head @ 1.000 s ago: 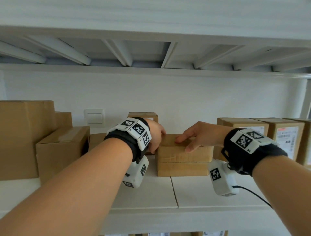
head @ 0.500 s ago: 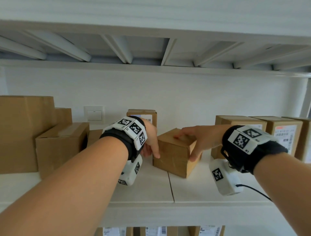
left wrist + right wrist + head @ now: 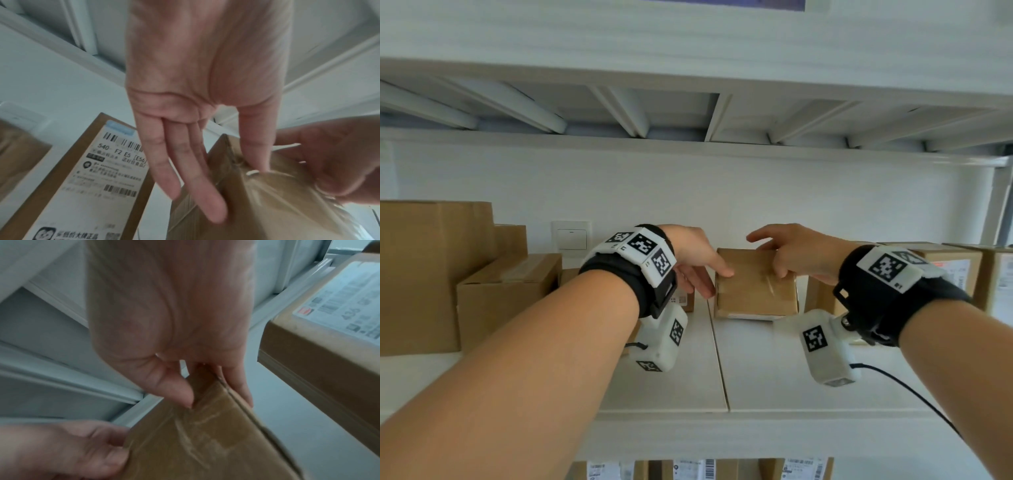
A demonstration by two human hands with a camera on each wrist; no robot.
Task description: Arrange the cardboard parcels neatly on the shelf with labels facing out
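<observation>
On the far left of the shelf (image 3: 791,377), a tall plain box (image 3: 417,274) stands with a lower taped box (image 3: 506,294) against its right side; neither shows a label from the head view. A wall switch (image 3: 571,238) sits on the back wall beyond them.

Right of those, partly hidden by the left wrist, a labelled parcel (image 3: 86,186) stands with its barcode sheet facing out. Just beside it, the left hand (image 3: 693,255) lies with fingers (image 3: 185,170) straight along the left face of the small parcel (image 3: 755,282). Left grip: released, flat contact only, bracing.

The small parcel sits mid-shelf, tipped, taped side toward the camera, with a pale strip showing under its near bottom edge, possibly the label. Right hand (image 3: 796,251) pinches its top right corner, thumb on the taped face, other fingers behind the edge. Right grip: grasping the small parcel.

Farther right, two labelled boxes (image 3: 955,270) stand in a row, labels outward.

Step in hand, as I read it: turning the small parcel to find and present its label. The next move calls for rolling it until the label faces near, left palm steadying, then sliding it right into line with the labelled row. Risk: the corner pinch slipping on glossy tape.
</observation>
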